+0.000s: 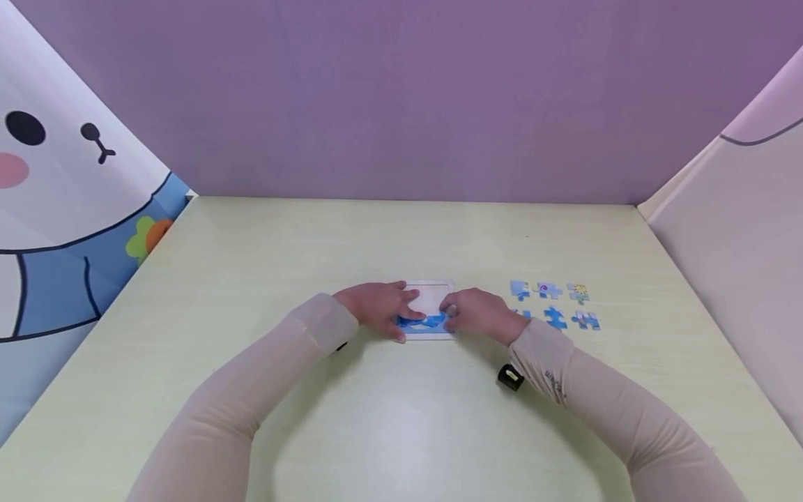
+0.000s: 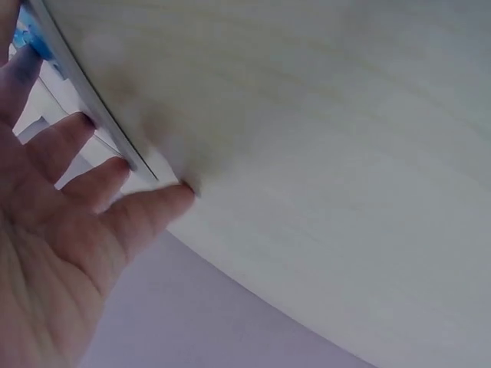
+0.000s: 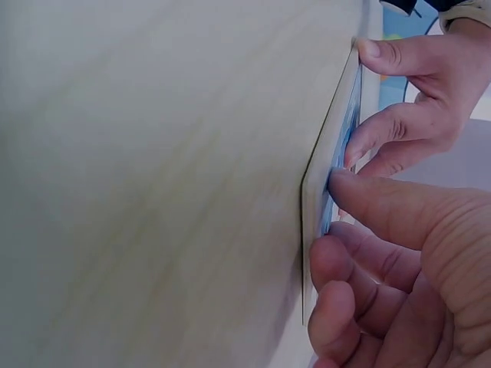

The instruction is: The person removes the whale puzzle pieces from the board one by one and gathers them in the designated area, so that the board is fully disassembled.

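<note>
A jigsaw tray (image 1: 429, 286) with a pale border lies on the table between both hands. Blue jigsaw pieces (image 1: 431, 324) fill its near part, while its pale base shows in the far part. My left hand (image 1: 384, 307) rests over the tray's left side with fingers spread; in the left wrist view its fingertips (image 2: 115, 170) lie along the border. At the right edge, my right hand (image 1: 479, 314) has its fingers curled. Its thumb and forefinger pinch at a blue jigsaw piece (image 3: 327, 215), mostly hidden by them.
Several loose jigsaw pieces (image 1: 555, 317) lie in two rows on the table (image 1: 401, 411), to the right of the tray. A purple panel (image 1: 401, 104) rises behind the table. A cartoon-printed panel (image 1: 56, 181) stands at the left and a pale panel (image 1: 746, 230) at the right.
</note>
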Demonstrator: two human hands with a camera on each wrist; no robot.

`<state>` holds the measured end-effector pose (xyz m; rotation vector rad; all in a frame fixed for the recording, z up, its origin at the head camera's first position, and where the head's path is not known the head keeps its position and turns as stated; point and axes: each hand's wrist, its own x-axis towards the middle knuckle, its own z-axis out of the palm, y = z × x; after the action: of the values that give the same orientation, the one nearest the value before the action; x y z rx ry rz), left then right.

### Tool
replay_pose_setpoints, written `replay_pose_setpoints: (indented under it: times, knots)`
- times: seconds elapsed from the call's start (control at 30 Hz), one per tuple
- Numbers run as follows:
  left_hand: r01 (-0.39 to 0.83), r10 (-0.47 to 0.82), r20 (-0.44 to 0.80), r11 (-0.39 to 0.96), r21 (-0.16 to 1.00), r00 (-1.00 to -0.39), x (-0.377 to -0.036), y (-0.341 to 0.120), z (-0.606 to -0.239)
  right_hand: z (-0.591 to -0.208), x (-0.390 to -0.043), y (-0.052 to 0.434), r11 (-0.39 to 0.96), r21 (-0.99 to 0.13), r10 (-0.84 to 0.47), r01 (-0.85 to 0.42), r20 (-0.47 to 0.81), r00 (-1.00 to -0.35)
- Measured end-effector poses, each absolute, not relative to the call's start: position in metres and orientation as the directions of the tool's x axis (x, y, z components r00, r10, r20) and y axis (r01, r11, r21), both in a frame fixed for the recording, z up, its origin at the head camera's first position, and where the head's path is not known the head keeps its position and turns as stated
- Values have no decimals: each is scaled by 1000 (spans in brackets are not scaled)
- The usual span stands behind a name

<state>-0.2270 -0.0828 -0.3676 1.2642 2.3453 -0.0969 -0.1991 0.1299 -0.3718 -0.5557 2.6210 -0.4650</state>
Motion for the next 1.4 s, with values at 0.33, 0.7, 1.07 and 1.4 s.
replay_pose_setpoints:
  times: [0.33, 0.7, 1.07, 1.4]
  knots:
    - [838, 779, -417, 541, 70, -468, -229, -82, -371, -371, -200, 131, 859, -406, -453, -311, -321, -832]
    - [837, 771, -417, 546, 42, -482, -228, -80, -369, -368, -197, 133, 844, -484, -405, -233, -288, -868]
    - [817, 748, -431, 575, 44, -504, -227, -80, -366, -367, -195, 137, 787, -548, -448, -283, -192, -873]
    - [807, 736, -441, 590, 44, -514, -226, -83, -368, -364, -190, 139, 747, -605, -453, -275, -161, -877]
